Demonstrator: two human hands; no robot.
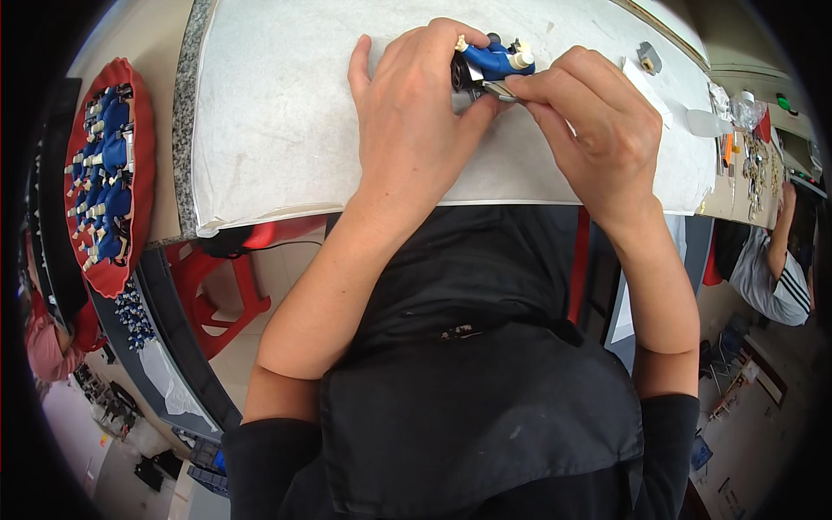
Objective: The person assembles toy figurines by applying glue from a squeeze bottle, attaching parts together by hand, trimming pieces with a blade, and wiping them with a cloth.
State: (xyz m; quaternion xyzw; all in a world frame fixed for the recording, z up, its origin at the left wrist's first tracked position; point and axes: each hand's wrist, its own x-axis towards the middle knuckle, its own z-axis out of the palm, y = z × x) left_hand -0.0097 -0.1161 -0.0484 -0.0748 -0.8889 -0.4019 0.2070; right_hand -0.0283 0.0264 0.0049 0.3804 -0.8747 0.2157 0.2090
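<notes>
Above the white sheet's far part [286, 130], the left hand [412, 100] grips a blue figurine [492, 62], long axis roughly left to right, while the right hand [602, 117], just rightward, pinches a slim metallic tool [500, 90] at its near side.

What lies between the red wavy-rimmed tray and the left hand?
In the head view, rightward from the red tray: a beige surface, a speckled granite edge, then white sheet up to the left hand.
</notes>
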